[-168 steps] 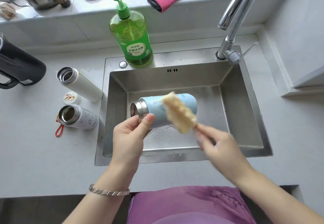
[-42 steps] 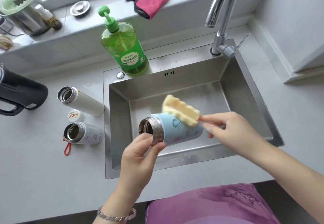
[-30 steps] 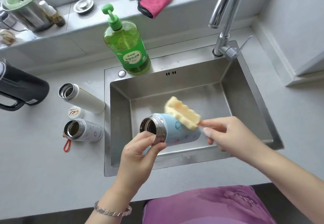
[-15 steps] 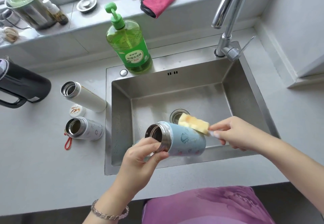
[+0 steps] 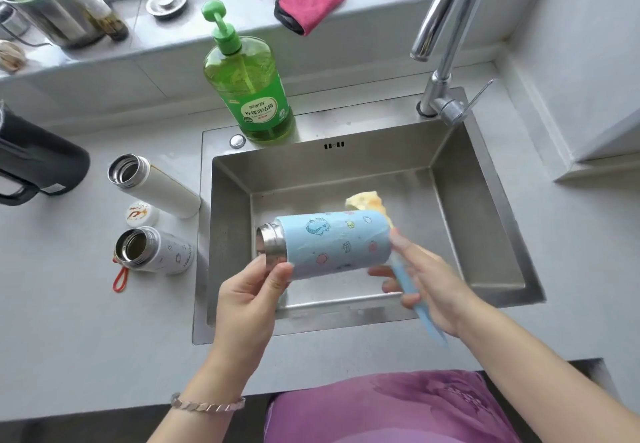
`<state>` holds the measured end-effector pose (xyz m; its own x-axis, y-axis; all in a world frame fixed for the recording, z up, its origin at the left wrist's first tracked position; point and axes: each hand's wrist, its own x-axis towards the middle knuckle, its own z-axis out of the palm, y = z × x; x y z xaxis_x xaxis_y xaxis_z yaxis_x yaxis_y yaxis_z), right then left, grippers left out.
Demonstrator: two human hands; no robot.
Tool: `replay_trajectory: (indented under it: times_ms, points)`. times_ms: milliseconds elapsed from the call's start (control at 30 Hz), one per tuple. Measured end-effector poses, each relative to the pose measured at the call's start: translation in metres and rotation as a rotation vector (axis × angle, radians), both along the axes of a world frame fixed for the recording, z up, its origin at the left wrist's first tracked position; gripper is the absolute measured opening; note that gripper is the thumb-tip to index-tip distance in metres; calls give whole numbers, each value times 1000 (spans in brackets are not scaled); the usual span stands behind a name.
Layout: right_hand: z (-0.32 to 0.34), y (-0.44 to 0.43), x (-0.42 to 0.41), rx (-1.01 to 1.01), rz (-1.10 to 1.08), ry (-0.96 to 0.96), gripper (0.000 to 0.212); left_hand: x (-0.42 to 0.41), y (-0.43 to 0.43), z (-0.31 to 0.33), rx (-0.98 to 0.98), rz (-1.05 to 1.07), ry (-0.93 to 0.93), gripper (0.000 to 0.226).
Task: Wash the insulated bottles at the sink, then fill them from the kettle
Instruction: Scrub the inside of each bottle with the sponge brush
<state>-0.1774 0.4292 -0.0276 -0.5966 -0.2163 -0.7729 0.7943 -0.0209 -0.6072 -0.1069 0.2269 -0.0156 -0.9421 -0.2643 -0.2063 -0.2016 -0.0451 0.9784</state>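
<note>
Left hand (image 5: 249,290) pinches the steel neck of the blue cartoon-print bottle (image 5: 336,245), sideways over the near half of the sink (image 5: 481,220); right hand (image 5: 426,286) grips the sponge brush (image 5: 367,201) by its blue handle. Its knobbly yellow foam has slid off the smooth side round to the base, so the outside is nearly scrubbed, I'd judge.

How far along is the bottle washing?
Early. All three bottles are open. The left hand holds the blue bottle over the sink while the right hand holds a sponge brush at its base. Two white bottles wait on the counter; filling from the black kettle is left.
</note>
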Motion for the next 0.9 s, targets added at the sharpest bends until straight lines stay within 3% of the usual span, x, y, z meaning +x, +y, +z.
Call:
replay_trajectory:
  times_ms: [133,267,367,433,500,533,600,733,800,900]
  points:
    - [2,-2,-4,-37,-2,-38,52,-3,8,2,25,-123,-37,23]
    - [3,3,-9,-126,-39,-70,40,1,3,-1,73,-172,-93,41]
    - [0,2,-11,-148,-40,-22,52,3,-1,-1,41,-194,-112,36]
    - [0,1,-12,-134,-79,17,66,4,0,1,7,-154,-124,13]
    - [2,0,-13,-93,-128,64,67,7,2,2,-23,13,-149,23]
    - [4,-1,-13,-62,-143,93,66,8,1,2,-99,100,-152,36]
    - [8,-2,-13,4,-148,159,68,7,2,7,-436,142,-80,55]
    - [21,-12,-8,69,-87,293,69,-11,18,8,-1114,-254,116,92]
    - [28,-18,-3,105,-31,386,65,-19,30,8,-1174,-383,-7,96]
    - [36,-22,2,254,110,568,60,-22,37,4,-1043,-298,-128,83]
